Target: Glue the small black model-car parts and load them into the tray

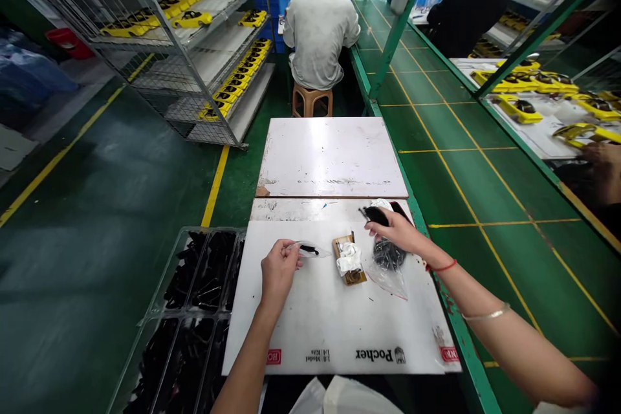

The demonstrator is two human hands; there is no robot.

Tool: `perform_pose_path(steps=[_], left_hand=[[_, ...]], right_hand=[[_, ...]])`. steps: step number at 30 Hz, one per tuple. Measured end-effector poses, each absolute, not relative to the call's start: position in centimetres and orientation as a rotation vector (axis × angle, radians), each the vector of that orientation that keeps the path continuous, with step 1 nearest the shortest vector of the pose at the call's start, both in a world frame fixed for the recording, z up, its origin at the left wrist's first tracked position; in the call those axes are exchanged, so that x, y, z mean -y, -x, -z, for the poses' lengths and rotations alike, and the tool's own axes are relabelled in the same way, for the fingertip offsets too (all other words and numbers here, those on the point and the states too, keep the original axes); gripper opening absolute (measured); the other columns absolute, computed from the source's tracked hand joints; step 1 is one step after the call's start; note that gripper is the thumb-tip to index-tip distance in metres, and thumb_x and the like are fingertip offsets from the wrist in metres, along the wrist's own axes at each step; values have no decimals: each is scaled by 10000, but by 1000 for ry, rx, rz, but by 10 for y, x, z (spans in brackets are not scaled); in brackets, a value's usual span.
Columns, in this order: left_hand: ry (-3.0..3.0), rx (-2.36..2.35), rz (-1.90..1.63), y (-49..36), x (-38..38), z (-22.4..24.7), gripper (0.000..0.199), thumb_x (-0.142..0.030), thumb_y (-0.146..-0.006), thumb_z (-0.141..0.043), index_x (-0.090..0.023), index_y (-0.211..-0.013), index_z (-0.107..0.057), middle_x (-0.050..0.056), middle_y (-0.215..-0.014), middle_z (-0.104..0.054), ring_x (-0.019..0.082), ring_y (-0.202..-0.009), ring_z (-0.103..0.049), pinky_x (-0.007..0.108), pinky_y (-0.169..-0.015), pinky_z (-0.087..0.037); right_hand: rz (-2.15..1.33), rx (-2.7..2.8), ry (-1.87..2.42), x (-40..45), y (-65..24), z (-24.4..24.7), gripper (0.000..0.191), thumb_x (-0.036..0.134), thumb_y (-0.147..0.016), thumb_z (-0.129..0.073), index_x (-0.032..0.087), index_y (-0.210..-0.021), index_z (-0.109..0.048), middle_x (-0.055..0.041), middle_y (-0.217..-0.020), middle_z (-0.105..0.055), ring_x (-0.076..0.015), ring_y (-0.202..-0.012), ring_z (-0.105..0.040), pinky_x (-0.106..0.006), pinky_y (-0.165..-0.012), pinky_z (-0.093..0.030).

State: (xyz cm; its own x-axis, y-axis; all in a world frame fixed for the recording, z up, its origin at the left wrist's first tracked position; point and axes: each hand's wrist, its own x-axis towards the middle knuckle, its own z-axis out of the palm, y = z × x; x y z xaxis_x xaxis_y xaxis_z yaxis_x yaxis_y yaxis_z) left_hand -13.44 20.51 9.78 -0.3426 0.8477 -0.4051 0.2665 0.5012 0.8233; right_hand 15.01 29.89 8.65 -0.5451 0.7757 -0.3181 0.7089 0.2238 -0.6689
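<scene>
My left hand (281, 270) pinches a small clear plastic bag (317, 251) with a slim black part (308, 250) inside it, over the left side of the white work board (310, 330). On the right, my right hand (400, 233) is closed on a black piece (376, 215), held above a clear bag of dark small parts (388, 255). Between the hands lies a brown and yellow block (356, 277) with crumpled white tissue (348, 259) on top. A dark object (400, 211) lies behind my right hand, partly covered.
Clear trays of black parts (208, 272) stand left of the board. A green conveyor (451, 174) runs along the right. Ahead, a person (321, 35) sits on a stool, and a rack (187, 65) holds yellow car bodies.
</scene>
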Motion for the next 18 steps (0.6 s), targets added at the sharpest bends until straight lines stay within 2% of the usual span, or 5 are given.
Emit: perform_pose_path(steps=[3,5,8,12,18], left_hand=[[-994,-1875,-816,131,-206,-100,232,-421,-786,-542,-220,-887,-600,-31,-614,-658,148,-583,-650,254,-611,-484],[-1034,-1879,-810,129,-206,-103,213,-410,-792,-534,-223,-868,-602,-33,-608,-656,146,-583,-646,256,-623,-470],[-1066,-1881,-809,128,-205,-107,204,-402,-799,-520,-224,-853,-602,-31,-622,-663,146,-586,-642,258,-627,-458],[-1050,-1894,-823,129,-202,-109,196,-387,-804,-506,-221,-843,-601,-27,-621,-667,150,-603,-642,260,-638,-457],[-1001,-1882,-852,131,-204,-111,185,-374,-807,-508,-213,-827,-597,-25,-616,-663,140,-549,-633,256,-620,-465]], right_hand=[[-1415,2402,1296,-281,-108,-112,265,365,-901,-423,169,-1011,-563,-12,-760,-652,-113,-606,-580,-203,-528,-421],[-1427,2439,1255,-272,-80,-118,178,307,-866,-486,177,-917,-597,3,-698,-634,-101,-572,-540,-199,-510,-370],[-1332,2513,1295,-267,-50,-119,107,217,-819,-521,155,-817,-609,-8,-622,-579,-101,-536,-478,-218,-498,-297],[-1234,2630,1332,-269,-33,-122,82,197,-780,-553,150,-739,-605,-11,-562,-516,-105,-494,-427,-238,-478,-238],[-1141,2729,1423,-270,-24,-122,67,186,-757,-579,140,-714,-602,-30,-556,-518,-131,-489,-467,-245,-463,-224]])
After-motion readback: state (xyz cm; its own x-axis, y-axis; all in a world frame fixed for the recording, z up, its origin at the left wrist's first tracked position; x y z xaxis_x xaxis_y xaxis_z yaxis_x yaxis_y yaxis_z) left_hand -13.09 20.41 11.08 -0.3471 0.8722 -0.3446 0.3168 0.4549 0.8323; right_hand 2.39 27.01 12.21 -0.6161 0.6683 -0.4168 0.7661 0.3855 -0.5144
